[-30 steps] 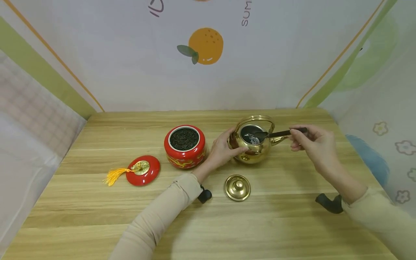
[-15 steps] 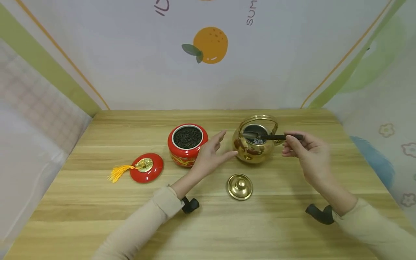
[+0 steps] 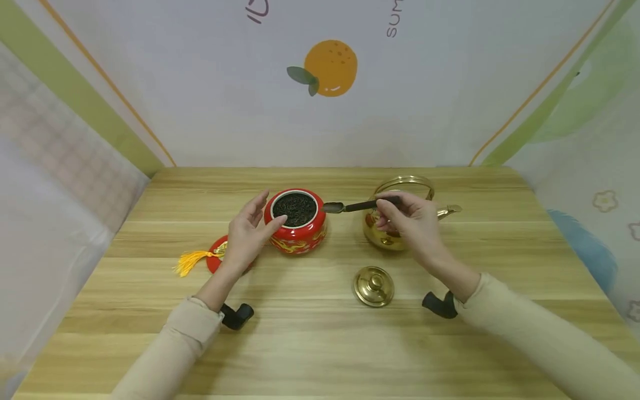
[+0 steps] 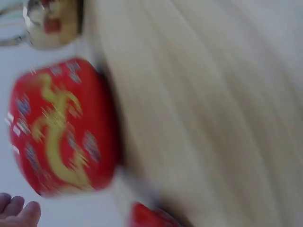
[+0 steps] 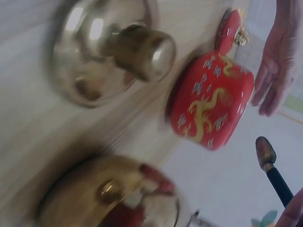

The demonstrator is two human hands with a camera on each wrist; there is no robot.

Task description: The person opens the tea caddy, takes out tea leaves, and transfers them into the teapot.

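Observation:
A red jar (image 3: 295, 240) with a gold dragon holds dark tea leaves (image 3: 296, 209), its mouth uncovered. At its left side my left hand (image 3: 250, 233) is spread, thumb over the near rim; whether it touches the jar I cannot tell. My right hand (image 3: 412, 222) pinches the dark handle of a small scoop (image 3: 334, 207), whose tip hovers by the jar's right rim. Behind that hand stands the gold kettle (image 3: 376, 229), its opening hidden. In the right wrist view the scoop (image 5: 266, 152) is held away from the red jar (image 5: 208, 104).
The kettle's gold lid (image 3: 374, 286) lies in front of the kettle. Left of the jar, partly under my left hand, is the red jar lid (image 3: 214, 261) with a yellow tassel (image 3: 190, 262). A printed cloth (image 3: 240, 111) rises behind the table.
My left hand has let go of the kettle and moved left, past the jar's front to its left side. The right hand has carried the scoop from the kettle's mouth leftward to the jar.

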